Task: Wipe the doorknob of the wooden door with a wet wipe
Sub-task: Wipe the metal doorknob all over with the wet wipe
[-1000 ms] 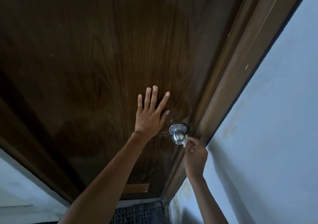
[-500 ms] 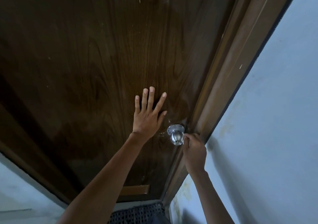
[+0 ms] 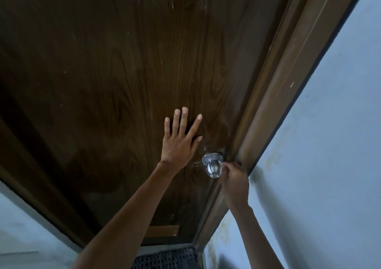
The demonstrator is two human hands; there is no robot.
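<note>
wet wipe hidden by right hand (image 3: pixel 234 183)

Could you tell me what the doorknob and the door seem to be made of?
The doorknob looks like polished metal: silvery, with bright highlights. The door looks like dark wood or wood-grain veneer: swirling grain shows, slightly glossy.

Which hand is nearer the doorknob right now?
Right. The right hand is at the right side of the doorknob, fingers curled; the left hand lies flat on the door, up-left of it.
</note>
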